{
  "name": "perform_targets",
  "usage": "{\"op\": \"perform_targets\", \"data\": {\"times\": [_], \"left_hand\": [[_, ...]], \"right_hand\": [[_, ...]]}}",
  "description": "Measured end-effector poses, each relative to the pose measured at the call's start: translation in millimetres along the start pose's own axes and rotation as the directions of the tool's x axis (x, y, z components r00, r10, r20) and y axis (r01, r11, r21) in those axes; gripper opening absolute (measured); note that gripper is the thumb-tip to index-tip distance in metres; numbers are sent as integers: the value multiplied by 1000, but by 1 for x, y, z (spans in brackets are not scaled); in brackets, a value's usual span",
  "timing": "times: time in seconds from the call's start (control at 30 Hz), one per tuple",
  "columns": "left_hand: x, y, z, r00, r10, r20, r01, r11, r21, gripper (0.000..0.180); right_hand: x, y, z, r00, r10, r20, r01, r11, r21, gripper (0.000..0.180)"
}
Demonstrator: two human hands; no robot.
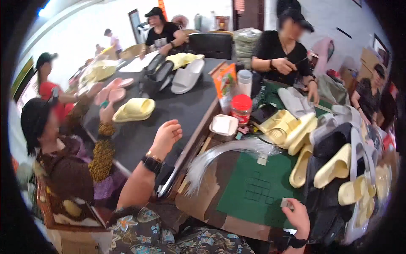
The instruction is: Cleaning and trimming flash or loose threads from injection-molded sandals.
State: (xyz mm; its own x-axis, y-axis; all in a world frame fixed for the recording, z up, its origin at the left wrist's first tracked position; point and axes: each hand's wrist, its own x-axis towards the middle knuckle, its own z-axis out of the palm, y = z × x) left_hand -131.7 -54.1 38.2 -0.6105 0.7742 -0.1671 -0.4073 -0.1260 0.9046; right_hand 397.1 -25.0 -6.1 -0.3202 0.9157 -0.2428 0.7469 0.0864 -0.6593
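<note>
From the head view, the right hand [298,217] came in low at the near right edge of the green mat [237,202], thumb and fingers pinching a small pale piece [285,202] right there! Left of the mat, the left hand [166,136] hung raised, forearm slanting upward, fingers together, gently curled.

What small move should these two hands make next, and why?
Perhaps bring the left hand toward the right hand: the left looks empty, raised over the dark table, while the right holds a small pale piece by the green mat.
</note>
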Motion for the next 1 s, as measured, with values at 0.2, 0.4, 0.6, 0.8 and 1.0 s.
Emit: {"op": "perform_targets", "data": {"times": [0.2, 0.4, 0.6, 0.8, 1.0], "left_hand": [[63, 42, -131, 412, 850, -328, -316, 471, 824, 50], [82, 71, -150, 518, 850, -93, -49, 138, 989, 102], [101, 93, -214, 600, 799, -38, 5, 44, 999, 61], [0, 68, -74, 727, 671, 145, -468, 330, 820, 36], [-122, 35, 60, 619, 268, 739, -786, 196, 587, 40]], "right_hand": [[6, -7, 10, 991, -109, -82, 106, 994, -40, 41], [1, 1, 12, 985, -120, -126, 112, 991, -70, 42], [2, 4, 16, 960, -238, -146, 220, 967, -128, 42], [6, -9, 11, 975, -157, -158, 179, 974, 141, 42], [34, -46, 24, 946, -225, -232, 316, 800, 511, 55]]}}
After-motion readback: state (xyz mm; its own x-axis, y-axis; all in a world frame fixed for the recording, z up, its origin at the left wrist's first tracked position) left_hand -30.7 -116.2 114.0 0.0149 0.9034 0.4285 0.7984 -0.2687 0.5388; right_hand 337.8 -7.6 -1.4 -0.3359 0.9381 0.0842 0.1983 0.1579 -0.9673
